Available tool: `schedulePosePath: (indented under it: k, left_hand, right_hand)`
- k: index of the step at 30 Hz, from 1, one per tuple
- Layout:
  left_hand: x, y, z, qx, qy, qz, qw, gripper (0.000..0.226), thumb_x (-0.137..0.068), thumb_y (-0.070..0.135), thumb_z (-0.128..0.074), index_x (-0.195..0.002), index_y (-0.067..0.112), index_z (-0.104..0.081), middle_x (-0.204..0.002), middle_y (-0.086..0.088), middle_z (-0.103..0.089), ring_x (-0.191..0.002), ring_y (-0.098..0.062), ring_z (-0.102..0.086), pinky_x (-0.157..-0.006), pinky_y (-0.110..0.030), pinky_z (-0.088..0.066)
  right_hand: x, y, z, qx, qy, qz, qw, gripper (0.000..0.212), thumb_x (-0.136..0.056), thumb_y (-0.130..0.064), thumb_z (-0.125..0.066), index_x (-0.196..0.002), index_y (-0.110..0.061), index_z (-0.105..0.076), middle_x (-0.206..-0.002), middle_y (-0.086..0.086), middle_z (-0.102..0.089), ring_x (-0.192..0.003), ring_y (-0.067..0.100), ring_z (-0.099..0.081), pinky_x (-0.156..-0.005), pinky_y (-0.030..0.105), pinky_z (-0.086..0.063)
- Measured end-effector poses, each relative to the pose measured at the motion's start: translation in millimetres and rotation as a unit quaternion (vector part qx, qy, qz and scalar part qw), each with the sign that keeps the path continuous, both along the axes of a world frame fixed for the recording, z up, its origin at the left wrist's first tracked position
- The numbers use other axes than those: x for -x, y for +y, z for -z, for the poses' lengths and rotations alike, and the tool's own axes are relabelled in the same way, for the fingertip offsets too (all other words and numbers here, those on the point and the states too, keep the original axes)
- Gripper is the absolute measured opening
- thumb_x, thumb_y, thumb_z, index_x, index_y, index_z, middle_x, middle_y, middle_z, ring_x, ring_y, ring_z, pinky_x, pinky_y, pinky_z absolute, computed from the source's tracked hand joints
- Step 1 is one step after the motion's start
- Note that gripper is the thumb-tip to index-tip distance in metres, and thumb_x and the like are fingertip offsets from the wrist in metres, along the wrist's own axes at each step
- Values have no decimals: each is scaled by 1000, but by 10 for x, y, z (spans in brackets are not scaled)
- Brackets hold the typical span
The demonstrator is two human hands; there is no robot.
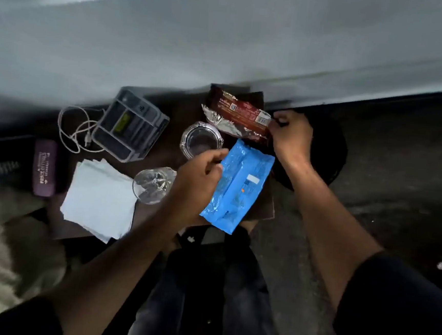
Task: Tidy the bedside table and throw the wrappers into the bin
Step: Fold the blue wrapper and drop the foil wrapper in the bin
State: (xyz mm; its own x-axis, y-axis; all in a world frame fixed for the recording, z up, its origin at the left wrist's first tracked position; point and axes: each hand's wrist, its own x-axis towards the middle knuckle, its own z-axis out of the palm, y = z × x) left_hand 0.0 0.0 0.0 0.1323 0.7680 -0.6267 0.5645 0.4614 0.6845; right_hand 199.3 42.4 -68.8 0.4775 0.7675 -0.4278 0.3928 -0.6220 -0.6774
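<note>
My left hand (197, 184) pinches the edge of a blue wrapper (239, 187) and holds it over the right part of the dark bedside table (157, 215). Farther back, my right hand (290, 136) pinches the right end of a brown wrapper (239, 114) with a crumpled silver lining. A dark round bin (328, 155) stands on the floor just right of the table, partly hidden behind my right hand and forearm.
On the table are a glass ashtray (201, 140), a stemmed glass (153, 185), white paper sheets (99, 199), a grey organizer tray (131, 127), a coiled white cable (76, 128) and a purple case (44, 168). A white bed (225, 39) lies behind.
</note>
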Motion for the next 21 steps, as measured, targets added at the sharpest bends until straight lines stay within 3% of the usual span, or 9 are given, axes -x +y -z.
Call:
schedulePosePath:
  k: [3, 4, 7, 9, 11, 14, 17, 21]
  left_hand:
    - [-76, 22, 135, 25, 2, -32, 999, 39, -98, 10, -54, -133, 23, -64, -113, 16, -69, -106, -1, -66, -90, -19, -51]
    - [-109, 8, 135, 35, 1, -37, 999, 38, -97, 11, -54, -131, 24, -65, -113, 16, -70, -106, -3, -67, -90, -22, -52]
    - [-100, -24, 254, 46, 11, -37, 998, 37, -95, 15, -54, -128, 28, -65, -119, 10, -71, -107, -9, -68, -89, -32, -57]
    - [-112, -10, 281, 47, 18, -44, 998, 37, -96, 13, -55, -130, 25, -64, -121, 6, -70, -107, -11, -68, -89, -34, -57]
    - [-130, -15, 307, 63, 22, -78, 995, 37, -97, 7, -54, -130, 21, -61, -121, 1, -71, -100, -14, -69, -84, -30, -55]
    - [-198, -74, 271, 145, -11, -90, 985, 35, -100, 4, -46, -130, 19, -57, -117, -5, -72, -80, -13, -67, -66, -24, -49]
    - [-262, -123, 273, 144, -21, -61, 987, 34, -101, 5, -44, -123, 26, -58, -114, -1, -73, -84, -13, -68, -71, -27, -50]
    - [-448, -110, 253, 108, -29, -14, 994, 34, -100, 4, -47, -120, 27, -62, -110, 1, -73, -85, -10, -68, -63, -11, -48]
  right_hand:
    - [-7, 105, 182, 31, 1, 34, 999, 35, -90, -22, -73, -119, -3, -71, -120, 19, -70, -109, 27, -67, -97, 33, -51]
    - [14, 116, 221, 51, 19, 65, 996, 38, -89, -27, -75, -119, -4, -71, -118, 16, -71, -107, 26, -68, -97, 37, -53]
    - [76, 81, 400, 76, 77, 125, 986, 28, -86, -34, -77, -98, -8, -78, -92, 4, -79, -78, 13, -73, -70, 28, -59]
    - [118, 69, 458, 65, 87, 142, 984, 17, -85, -27, -79, -85, -10, -78, -75, -2, -74, -58, 4, -62, -55, 21, -46]
    - [112, 82, 493, 46, 98, 191, 976, 7, -83, -17, -79, -80, -13, -74, -76, 4, -71, -60, 9, -61, -59, 27, -46]
    - [-18, 5, 426, 37, 158, 269, 949, 16, -85, -13, -77, -73, -16, -67, -78, 5, -73, -64, 15, -66, -58, 30, -53]
    - [-237, -224, 328, -6, 192, 314, 930, 16, -87, -15, -76, -75, -20, -68, -73, 2, -73, -53, 10, -64, -45, 23, -50]
    - [-510, -624, 261, -70, 156, 372, 912, 8, -89, -15, -77, -89, -12, -70, -80, 0, -72, -59, 2, -66, -52, 21, -54]
